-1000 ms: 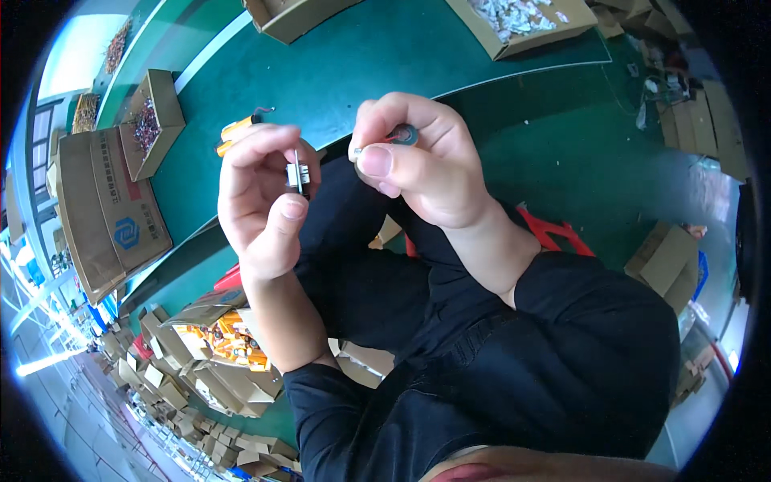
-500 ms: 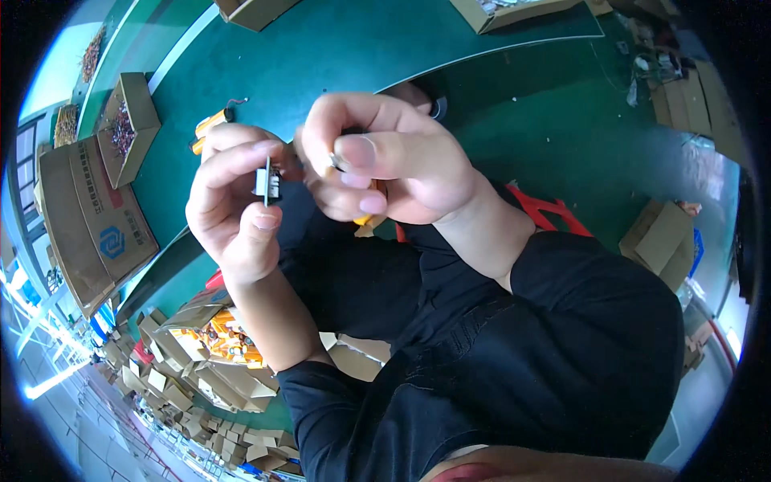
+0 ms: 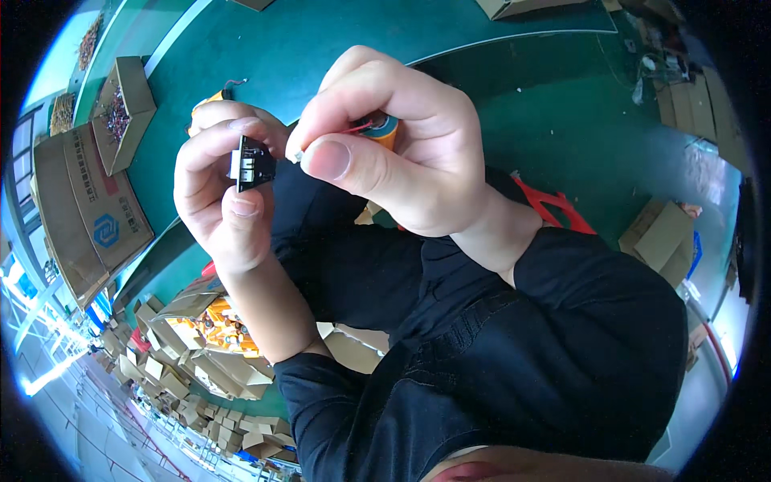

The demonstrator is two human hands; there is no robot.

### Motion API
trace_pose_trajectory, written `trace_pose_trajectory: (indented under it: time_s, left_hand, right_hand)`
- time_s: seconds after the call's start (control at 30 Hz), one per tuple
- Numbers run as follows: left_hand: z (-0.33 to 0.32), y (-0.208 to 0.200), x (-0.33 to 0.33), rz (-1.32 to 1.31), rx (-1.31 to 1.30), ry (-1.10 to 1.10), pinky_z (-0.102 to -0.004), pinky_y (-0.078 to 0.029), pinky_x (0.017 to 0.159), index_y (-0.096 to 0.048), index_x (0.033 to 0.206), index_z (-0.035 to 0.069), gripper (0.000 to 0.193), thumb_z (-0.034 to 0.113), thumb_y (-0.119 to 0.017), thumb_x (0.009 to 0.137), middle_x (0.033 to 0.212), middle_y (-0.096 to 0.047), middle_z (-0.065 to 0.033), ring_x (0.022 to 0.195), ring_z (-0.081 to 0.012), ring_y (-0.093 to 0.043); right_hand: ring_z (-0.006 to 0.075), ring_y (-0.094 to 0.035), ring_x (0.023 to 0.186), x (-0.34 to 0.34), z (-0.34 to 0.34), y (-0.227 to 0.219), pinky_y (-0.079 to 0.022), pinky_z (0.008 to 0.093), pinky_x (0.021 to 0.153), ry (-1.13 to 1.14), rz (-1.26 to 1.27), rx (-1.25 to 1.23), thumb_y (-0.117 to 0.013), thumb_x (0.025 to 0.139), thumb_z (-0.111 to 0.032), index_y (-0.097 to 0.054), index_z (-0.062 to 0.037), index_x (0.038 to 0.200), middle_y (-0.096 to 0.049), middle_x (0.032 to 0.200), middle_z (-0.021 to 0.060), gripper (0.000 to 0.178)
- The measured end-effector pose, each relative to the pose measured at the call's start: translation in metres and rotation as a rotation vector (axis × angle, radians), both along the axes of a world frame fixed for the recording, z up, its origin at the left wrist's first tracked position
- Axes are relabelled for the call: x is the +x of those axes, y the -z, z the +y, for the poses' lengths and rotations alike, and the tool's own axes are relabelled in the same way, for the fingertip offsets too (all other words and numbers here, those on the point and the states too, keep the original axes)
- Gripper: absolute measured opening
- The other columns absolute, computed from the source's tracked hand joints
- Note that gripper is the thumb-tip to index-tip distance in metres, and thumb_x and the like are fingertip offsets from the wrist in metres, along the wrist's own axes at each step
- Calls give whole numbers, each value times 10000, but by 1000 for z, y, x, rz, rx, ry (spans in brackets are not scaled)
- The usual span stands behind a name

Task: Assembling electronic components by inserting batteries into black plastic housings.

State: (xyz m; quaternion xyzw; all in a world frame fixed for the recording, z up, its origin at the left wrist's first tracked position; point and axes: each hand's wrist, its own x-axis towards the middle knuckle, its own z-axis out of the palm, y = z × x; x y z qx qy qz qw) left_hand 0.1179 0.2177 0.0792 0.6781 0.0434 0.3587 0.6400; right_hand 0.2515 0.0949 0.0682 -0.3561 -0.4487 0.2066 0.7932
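Observation:
My left hand (image 3: pixel 223 186) pinches a small black connector block (image 3: pixel 252 163) with a pale metal face between thumb and forefinger. My right hand (image 3: pixel 393 149) is closed around an orange cylindrical part with a blue ring (image 3: pixel 381 127). Its thumb and forefinger pinch a thin red wire whose bare tip (image 3: pixel 298 154) sits just to the right of the block. Both hands are raised close to the camera above a green table (image 3: pixel 337 48). Dark sleeves cover both forearms.
Open cardboard boxes (image 3: pixel 120 104) with small parts stand at the left of the table, and a larger flat carton (image 3: pixel 92 217) lies beside them. A divided box holding orange parts (image 3: pixel 217 329) sits lower left. More boxes (image 3: pixel 662 233) and a red object (image 3: pixel 554 205) lie at the right.
Both hands have come closer to the camera and to each other. The wire tip in my right hand now sits right beside the block in my left hand.

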Motion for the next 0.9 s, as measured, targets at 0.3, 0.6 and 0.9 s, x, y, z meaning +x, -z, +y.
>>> trace_pose_trajectory:
  time_s: [0.3, 0.6, 0.9]
  left_hand:
    - [3, 7, 4, -19, 189, -16, -374, -506, 821, -659, 1181, -6, 434, 295, -751, 883, 1181, -566, -186, 929, -284, -610]
    - [1, 8, 6, -10, 184, -21, -385, -502, 866, -680, 1177, -2, 428, 288, -758, 873, 1195, -570, -189, 955, -286, -607]
    - [2, 8, 5, 14, 187, 2, -373, -495, 860, -676, 1183, -6, 432, 286, -755, 875, 1169, -583, -190, 962, -269, -594]
  right_hand:
    - [70, -480, 658, -8, -11, -12, -391, 194, 619, -307, 482, -223, -635, 986, -88, -667, -37, 958, -654, 870, 27, 67]
    - [59, -432, 620, -5, -10, -9, -351, 187, 583, -250, 356, -220, -603, 992, -81, -651, -26, 932, -627, 816, 11, 94]
    - [57, -408, 609, -2, -11, -9, -324, 191, 565, -239, 339, -204, -607, 987, -74, -649, -28, 918, -588, 763, -5, 93]
